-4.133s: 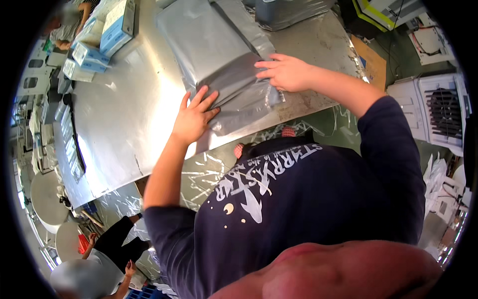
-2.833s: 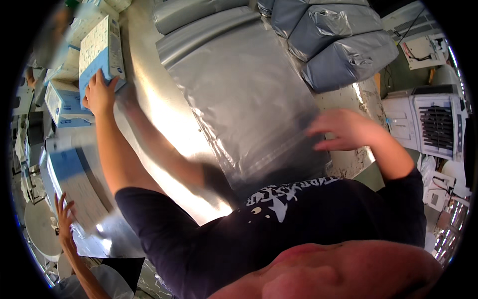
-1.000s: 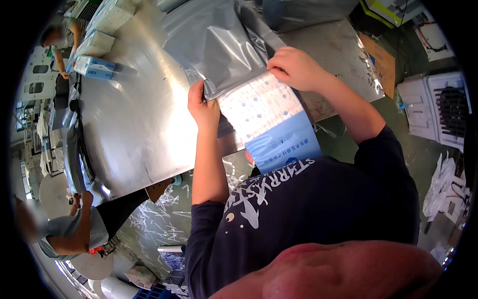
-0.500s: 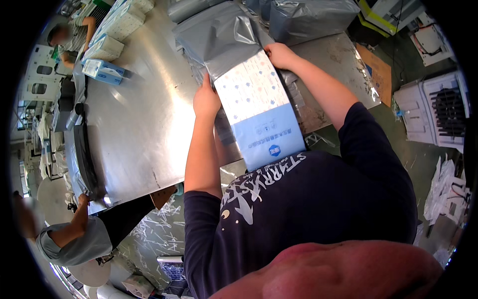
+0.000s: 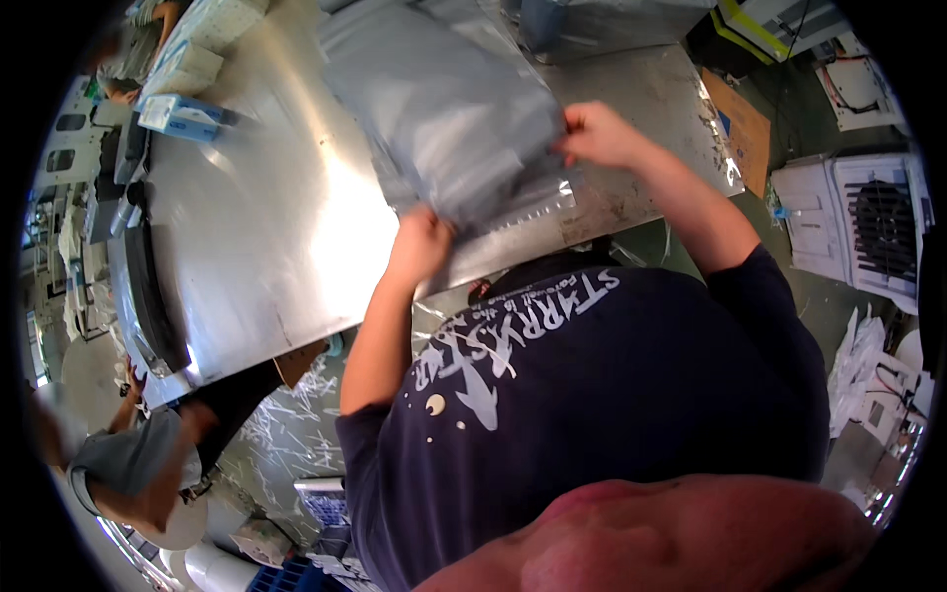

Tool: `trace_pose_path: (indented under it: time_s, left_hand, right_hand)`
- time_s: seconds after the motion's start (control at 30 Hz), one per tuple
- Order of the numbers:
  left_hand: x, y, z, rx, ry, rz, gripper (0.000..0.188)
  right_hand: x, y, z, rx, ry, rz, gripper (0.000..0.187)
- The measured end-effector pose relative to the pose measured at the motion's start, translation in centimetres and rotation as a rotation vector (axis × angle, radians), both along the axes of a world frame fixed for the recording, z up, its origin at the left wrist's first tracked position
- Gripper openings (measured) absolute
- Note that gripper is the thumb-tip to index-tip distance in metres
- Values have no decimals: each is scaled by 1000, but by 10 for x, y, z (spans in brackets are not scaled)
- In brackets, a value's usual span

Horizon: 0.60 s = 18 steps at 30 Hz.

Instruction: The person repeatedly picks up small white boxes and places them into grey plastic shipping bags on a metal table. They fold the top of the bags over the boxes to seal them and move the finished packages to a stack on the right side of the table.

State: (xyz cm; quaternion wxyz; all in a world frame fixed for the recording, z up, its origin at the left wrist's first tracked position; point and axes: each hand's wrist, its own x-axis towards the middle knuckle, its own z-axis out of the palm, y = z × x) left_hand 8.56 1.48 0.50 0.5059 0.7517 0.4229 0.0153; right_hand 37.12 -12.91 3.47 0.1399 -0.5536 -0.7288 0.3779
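Note:
A grey plastic mailing bag lies at the front of the metal table, slightly blurred. It looks bulky, and the blue-and-white package no longer shows outside it. My left hand closes on the bag's near left corner. At its right edge, my right hand pinches the grey plastic between thumb and fingers. The bag's near edge, with a clear strip, lies flat between the two hands.
Another filled grey bag stands at the far right of the metal table. Patterned white packs and a blue-and-white pack line the far left. A co-worker is at the left edge. Cardboard leans at right.
The blue-and-white package has gone out of sight into the grey bag. The bag's open end has come nearer to me. My left hand moved nearer, my right hand to the right and nearer.

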Motion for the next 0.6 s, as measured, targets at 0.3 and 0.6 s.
trace_pose_path:
  time_s: [0.3,0.6]
  left_hand:
    - [-30,-39,-12,-366,-177,444,23]
    - [-73,-39,-14,-312,-134,239,20]
  right_hand:
    - [-51,53,39,276,-121,40,11]
    - [-102,105,-8,39,-505,-11,28]
